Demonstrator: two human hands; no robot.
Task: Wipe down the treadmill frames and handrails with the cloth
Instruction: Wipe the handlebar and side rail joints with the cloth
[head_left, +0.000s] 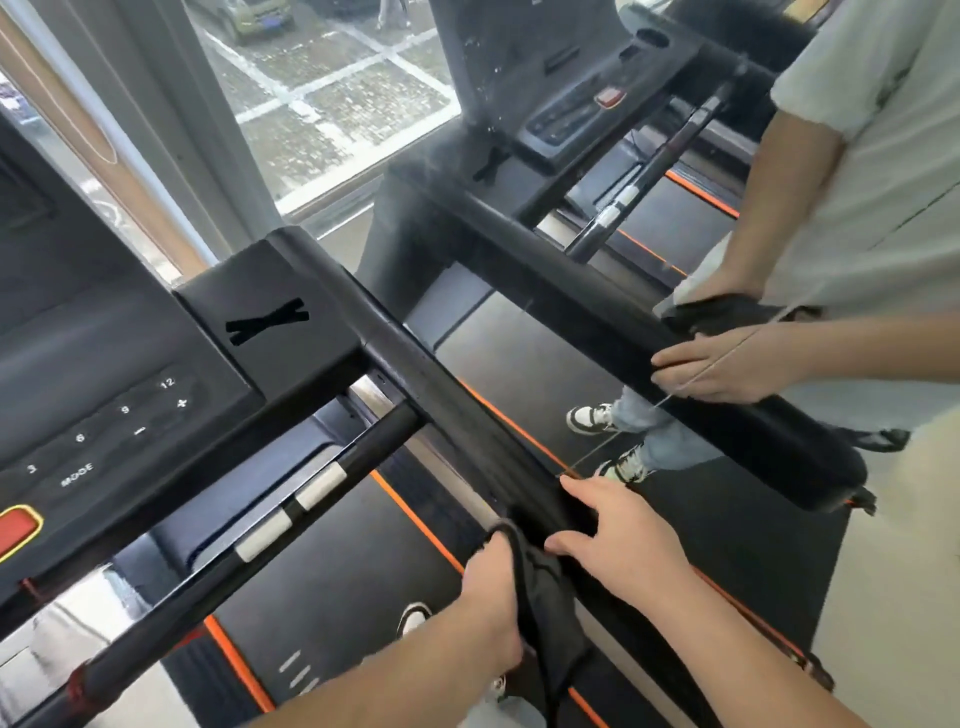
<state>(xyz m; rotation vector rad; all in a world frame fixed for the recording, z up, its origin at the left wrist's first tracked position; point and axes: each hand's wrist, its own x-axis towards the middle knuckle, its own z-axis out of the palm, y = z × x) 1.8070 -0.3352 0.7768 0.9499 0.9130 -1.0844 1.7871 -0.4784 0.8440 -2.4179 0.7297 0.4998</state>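
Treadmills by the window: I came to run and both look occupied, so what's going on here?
They are being wiped down. The camera wearer's left hand grips a dark cloth against the near treadmill's side handrail, while the right hand rests with straight fingers on the same rail. A second person at the next treadmill holds a second cloth on the far handrail.

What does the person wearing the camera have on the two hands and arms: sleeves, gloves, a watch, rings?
Nothing shows. The left hand and right hand are bare, without gloves, and both forearms are bare to the picture's edge: no sleeve, watch, bracelet or ring is visible.
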